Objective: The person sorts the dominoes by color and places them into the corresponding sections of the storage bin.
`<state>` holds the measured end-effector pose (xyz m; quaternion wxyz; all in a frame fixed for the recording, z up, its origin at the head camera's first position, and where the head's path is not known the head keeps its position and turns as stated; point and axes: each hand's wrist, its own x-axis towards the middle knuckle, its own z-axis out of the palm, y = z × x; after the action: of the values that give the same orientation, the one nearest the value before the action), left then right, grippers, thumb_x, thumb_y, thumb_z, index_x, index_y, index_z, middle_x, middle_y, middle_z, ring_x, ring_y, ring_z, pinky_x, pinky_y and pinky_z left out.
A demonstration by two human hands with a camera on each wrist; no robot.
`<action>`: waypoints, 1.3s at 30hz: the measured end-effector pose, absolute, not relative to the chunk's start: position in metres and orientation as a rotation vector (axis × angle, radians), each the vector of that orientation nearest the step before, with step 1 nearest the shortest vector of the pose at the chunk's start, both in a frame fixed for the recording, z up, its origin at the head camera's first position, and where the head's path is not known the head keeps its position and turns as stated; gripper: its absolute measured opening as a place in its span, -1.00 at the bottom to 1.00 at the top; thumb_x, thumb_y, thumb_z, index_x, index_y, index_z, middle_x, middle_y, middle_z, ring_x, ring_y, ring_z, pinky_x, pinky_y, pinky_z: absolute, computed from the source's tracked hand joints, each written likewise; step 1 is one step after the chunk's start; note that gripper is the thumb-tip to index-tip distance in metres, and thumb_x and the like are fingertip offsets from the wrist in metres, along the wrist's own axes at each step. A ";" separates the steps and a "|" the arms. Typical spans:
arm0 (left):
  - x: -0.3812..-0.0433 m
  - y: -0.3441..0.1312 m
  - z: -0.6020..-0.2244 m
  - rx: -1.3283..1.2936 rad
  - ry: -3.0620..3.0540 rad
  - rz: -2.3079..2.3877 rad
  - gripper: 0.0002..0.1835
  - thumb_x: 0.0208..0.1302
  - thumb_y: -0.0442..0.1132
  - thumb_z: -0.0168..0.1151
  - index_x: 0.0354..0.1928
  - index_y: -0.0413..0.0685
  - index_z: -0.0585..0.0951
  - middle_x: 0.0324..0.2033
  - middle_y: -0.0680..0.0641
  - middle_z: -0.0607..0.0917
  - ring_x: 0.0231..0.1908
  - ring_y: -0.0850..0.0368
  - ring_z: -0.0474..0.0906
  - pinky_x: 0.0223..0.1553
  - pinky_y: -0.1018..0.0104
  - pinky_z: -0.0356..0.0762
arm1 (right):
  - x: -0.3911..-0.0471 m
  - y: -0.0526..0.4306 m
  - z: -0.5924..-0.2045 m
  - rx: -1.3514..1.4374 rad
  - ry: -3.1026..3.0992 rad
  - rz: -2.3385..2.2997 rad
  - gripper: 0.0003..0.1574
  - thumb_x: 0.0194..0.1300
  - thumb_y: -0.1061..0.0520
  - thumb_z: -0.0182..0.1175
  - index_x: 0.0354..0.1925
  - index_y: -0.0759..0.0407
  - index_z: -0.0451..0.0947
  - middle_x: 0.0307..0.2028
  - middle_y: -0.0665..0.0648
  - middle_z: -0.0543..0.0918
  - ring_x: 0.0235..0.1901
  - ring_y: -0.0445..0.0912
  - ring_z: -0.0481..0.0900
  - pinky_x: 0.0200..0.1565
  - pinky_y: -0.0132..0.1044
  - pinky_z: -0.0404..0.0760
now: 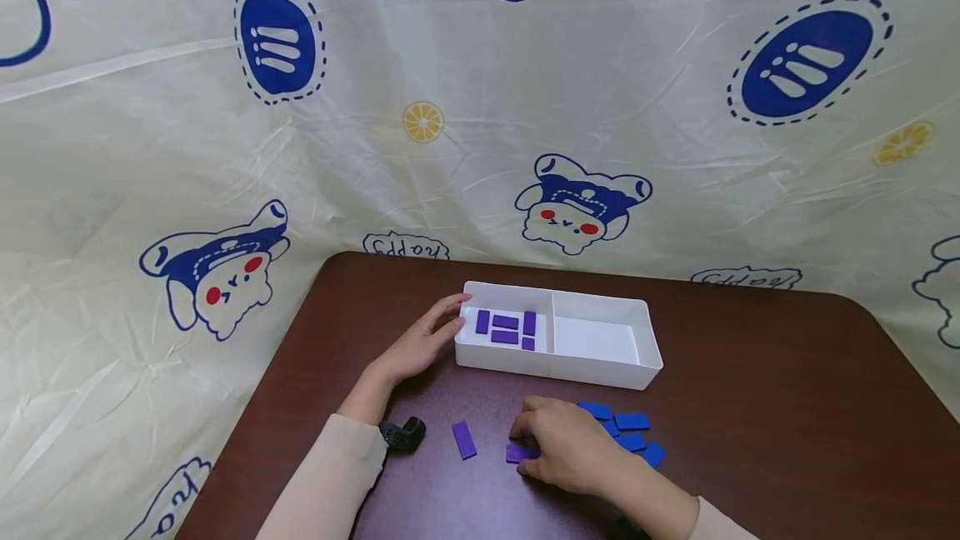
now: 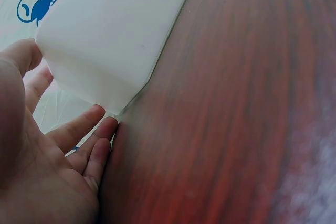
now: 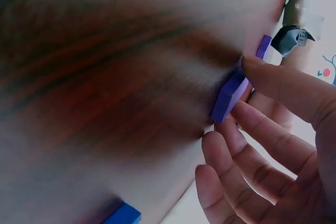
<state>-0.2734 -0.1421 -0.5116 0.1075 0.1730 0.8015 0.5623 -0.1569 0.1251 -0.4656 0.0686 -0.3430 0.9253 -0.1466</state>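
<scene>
1. The right hand [image 1: 566,447] is partly closed: thumb and forefinger pinch a purple tile [image 1: 517,453] by its edges, and the other fingers are bent loosely and hold nothing.
2. That pinched tile is in the near part of the table [image 1: 765,390], in front of the white box [image 1: 555,369]; I cannot tell whether it touches the tabletop.
3. The left hand [image 1: 422,344] is mostly open, its fingers spread, with fingertips touching the left end of the box, near the rim; it is not wrapped round anything.
4. A loose purple tile [image 1: 464,440] lies flat on the table, to the left of the pinched one and well apart from it, between the two forearms.
5. Several blue tiles [image 1: 632,422] lie close together to the right of the right hand, near the right half of the box; the hand hides part of the group.
6. A divider [image 1: 553,323] splits the box into left and right compartments. Five small purple pieces [image 1: 505,322] lie in the left one, some lengthwise, some crosswise.
7. A black band [image 1: 405,435] circles the left wrist, just beyond a pale sleeve [image 1: 330,473].
8. On the far side hangs a pale cloth [image 1: 450,40] printed with blue shapes, cartoon animals and orange slices.
</scene>
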 end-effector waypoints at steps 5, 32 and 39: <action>-0.274 -0.142 -0.513 0.517 2.358 1.659 -0.48 0.63 0.03 0.00 0.54 0.40 0.27 0.53 -0.16 0.33 0.52 -0.14 0.25 0.50 -0.24 0.22 | -0.157 0.125 -0.467 -1.034 2.792 -0.434 -0.69 0.06 -0.05 0.59 -0.22 -0.02 0.78 -0.32 -0.15 0.59 -0.35 -0.33 0.47 -0.33 -0.34 0.56; -0.274 -0.141 -0.512 0.513 2.339 1.677 -0.48 0.63 0.00 0.01 0.55 0.32 0.28 0.51 -0.17 0.35 0.50 -0.13 0.29 0.50 -0.19 0.25 | -0.155 0.123 -0.467 -1.006 2.787 -0.461 -0.80 0.11 0.01 0.56 -0.28 -0.02 0.77 -0.38 -0.17 0.57 -0.39 -0.35 0.47 -0.33 -0.35 0.55; -0.273 -0.140 -0.511 0.511 2.345 1.672 -0.48 0.64 0.01 0.00 0.54 0.32 0.28 0.51 -0.19 0.35 0.50 -0.12 0.29 0.49 -0.19 0.26 | -0.155 0.122 -0.463 -1.012 2.791 -0.466 -0.80 0.12 0.02 0.56 -0.27 -0.03 0.78 -0.37 -0.17 0.59 -0.38 -0.35 0.48 -0.30 -0.33 0.58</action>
<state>-0.2728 -0.1404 -0.5113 0.1079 0.1736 0.7970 0.5683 -0.1549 0.1223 -0.4629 0.0683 -0.3359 0.9266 -0.1548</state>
